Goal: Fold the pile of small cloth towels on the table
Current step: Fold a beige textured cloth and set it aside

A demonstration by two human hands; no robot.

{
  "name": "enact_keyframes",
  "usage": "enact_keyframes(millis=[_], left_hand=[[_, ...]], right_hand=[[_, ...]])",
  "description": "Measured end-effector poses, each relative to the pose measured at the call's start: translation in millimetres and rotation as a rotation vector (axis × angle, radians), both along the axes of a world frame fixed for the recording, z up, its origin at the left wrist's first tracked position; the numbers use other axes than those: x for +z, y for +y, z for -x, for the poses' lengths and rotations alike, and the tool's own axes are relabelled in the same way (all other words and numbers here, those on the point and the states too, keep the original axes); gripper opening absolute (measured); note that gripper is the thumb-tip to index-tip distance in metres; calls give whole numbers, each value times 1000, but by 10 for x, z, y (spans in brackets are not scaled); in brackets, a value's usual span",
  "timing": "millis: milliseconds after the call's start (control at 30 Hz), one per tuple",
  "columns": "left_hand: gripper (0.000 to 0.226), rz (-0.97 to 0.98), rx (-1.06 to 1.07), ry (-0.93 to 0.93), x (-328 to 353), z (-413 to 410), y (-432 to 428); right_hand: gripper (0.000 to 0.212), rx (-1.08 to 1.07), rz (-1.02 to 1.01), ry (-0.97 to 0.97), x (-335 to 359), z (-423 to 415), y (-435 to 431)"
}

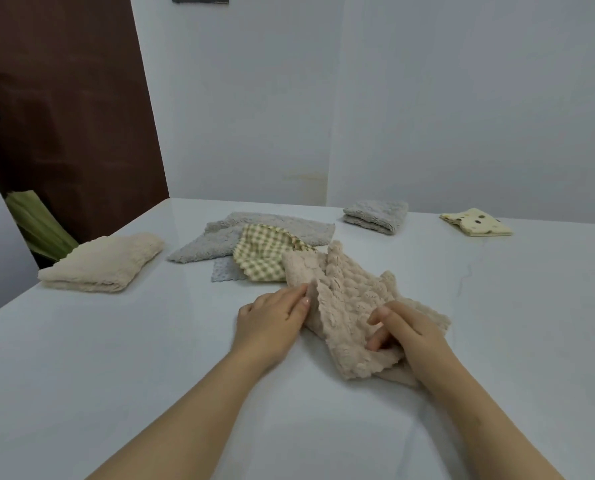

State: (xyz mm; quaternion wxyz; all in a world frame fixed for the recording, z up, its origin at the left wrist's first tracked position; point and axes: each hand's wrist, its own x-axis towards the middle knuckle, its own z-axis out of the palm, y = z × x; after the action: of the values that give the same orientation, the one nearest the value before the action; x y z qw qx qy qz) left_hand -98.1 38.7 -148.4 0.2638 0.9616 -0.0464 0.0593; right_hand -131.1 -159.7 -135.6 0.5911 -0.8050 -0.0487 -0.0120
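Note:
A crumpled beige fluffy towel (348,299) lies in the middle of the white table (150,358). My left hand (272,320) pinches its left edge between thumb and fingers. My right hand (407,330) grips its near right part, fingers curled into the cloth. Behind it sits the unfolded pile: a green checked cloth (265,252) on top of a grey fluffy towel (226,237), with a small grey cloth (225,270) peeking out below.
A folded beige towel (102,263) lies at the left, near the table edge. A folded grey towel (375,216) and a folded yellow spotted cloth (476,221) sit at the back right. Walls stand behind; a dark brown panel (64,109) rises at the left.

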Motion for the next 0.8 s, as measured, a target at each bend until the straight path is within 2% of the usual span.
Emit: enact_keyframes(millis=[100,167,200,267,333,400,533,633,700,800], left_hand=[[43,-31,-1,24,-30,-36,-20],[43,25,-1,20,-16,-22,-22],[43,83,13,37,8,-18,-36],[51,224,64,93,72,-12,-86],[55,285,112,123,111,-17,-132],[52,232,115,107,121,-8,-179],[31,26,59,41,121,54,-262],[20,102,12,104,152,38,-224],[13,167,49,144,174,28,-160],[31,242,131,141,166,3,-125]], right_hand=[[17,-93,141,-41,35,-70,-88],[9,-156,374,-159,36,-117,-127],[13,-154,505,-227,37,-143,-133],[27,-50,719,-301,11,-201,-124],[30,70,858,-264,-21,-224,-87],[28,126,899,-228,-25,-206,-59],[35,74,723,-120,83,-141,-39],[31,11,786,-41,116,-72,-46],[25,-31,868,-66,100,-43,-46],[26,-116,892,-198,34,-83,-27]])
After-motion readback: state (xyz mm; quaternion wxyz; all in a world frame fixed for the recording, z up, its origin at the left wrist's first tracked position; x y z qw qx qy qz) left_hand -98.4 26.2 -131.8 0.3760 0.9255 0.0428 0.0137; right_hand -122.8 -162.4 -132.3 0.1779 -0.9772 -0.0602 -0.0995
